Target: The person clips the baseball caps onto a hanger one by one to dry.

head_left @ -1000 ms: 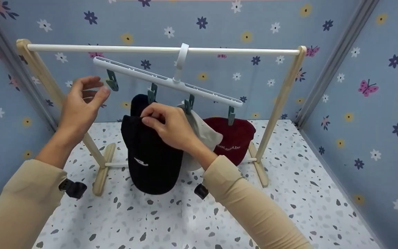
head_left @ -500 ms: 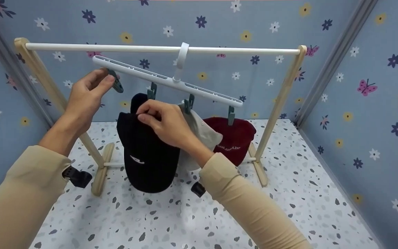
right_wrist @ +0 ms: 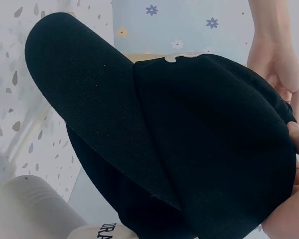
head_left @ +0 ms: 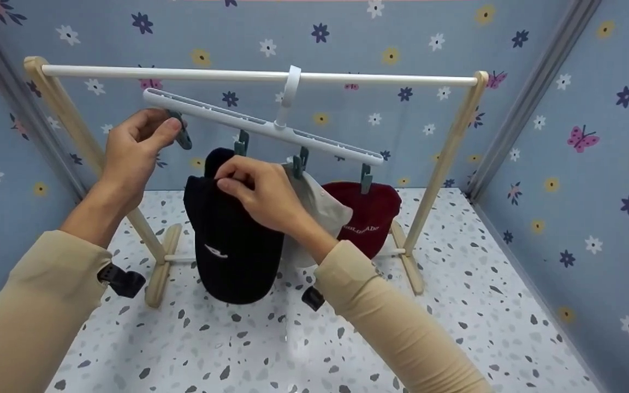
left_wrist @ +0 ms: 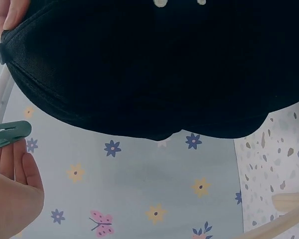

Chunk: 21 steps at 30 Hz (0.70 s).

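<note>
My left hand (head_left: 131,150) pinches the dark green clip (head_left: 183,134) at the raised left end of a white hanger (head_left: 211,112). In the left wrist view the same clip (left_wrist: 10,133) lies against my fingertips. With thumb and fingers my right hand (head_left: 264,191) grips the crown of a black cap (head_left: 238,245), whose brim points down. The right wrist view shows this cap (right_wrist: 209,129) from the side, brim to the left. Behind it, another black piece (head_left: 218,161), partly hidden, hangs below the second clip (head_left: 242,143).
A pale grey cap (head_left: 325,204) and a dark red cap (head_left: 369,218) with lettering hang from the clips further right. The hanger tilts down to the right, hooked on the white rail (head_left: 172,73) of a wooden stand (head_left: 445,164). Patterned walls surround the speckled surface (head_left: 456,327).
My left hand has moved from beside the left clip onto it and now pinches it. The black cap in my right hand has shifted slightly left and up.
</note>
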{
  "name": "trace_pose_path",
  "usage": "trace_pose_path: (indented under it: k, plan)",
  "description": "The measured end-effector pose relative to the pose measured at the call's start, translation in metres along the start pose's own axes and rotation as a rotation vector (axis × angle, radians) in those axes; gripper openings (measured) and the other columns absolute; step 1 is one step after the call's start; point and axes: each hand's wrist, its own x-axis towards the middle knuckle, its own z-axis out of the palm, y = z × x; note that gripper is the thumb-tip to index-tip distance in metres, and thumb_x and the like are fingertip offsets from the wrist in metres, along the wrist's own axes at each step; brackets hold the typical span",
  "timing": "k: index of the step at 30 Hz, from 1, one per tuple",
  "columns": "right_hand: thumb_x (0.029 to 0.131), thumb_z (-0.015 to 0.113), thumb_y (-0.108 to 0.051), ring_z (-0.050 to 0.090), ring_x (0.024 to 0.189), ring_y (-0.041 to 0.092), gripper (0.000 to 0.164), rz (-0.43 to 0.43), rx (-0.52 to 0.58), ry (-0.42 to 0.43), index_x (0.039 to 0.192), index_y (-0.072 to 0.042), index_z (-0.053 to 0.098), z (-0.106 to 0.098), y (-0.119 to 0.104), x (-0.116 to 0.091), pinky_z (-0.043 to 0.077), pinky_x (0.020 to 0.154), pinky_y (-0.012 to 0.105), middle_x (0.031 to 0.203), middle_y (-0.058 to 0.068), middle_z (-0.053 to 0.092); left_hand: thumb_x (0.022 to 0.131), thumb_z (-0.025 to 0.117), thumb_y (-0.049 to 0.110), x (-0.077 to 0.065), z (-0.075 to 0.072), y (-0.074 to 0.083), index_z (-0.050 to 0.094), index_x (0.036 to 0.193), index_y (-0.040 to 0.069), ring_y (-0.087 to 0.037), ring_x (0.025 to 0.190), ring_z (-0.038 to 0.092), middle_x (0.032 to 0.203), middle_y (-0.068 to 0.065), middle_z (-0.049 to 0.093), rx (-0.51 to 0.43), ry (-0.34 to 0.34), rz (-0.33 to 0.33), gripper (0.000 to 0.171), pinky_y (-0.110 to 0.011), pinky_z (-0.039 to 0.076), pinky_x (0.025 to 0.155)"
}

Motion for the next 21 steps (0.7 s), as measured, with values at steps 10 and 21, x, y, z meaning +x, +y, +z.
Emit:
trace_pose_path:
  k: [10,21]
  plan:
    - [0.105,0.069,-0.013,0.058,0.076,0.010,0.008,0.006,-0.007,-0.010,0.106,-0.009,0.076,0.002,0.000,0.000,0.049,0.074,0.022,0.091,0.000,0.071,0.104,0.070,0.033,-0.004,0.004,0.002,0.073,0.120,0.010,-0.012,0.112,0.064,0.109,0.006,0.076,-0.123,0.034,0.017,0.029,-0.020,0.047,0.098]
    - [0.105,0.069,-0.014,0.060,0.076,0.010,0.010,-0.006,-0.022,-0.009,0.108,-0.007,0.076,0.003,0.000,0.001,0.050,0.073,0.022,0.092,0.002,0.074,0.102,0.074,0.033,-0.011,0.010,0.011,0.075,0.115,0.010,-0.015,0.107,0.062,0.102,0.006,0.076,-0.177,0.025,-0.025,0.027,-0.022,0.047,0.095]
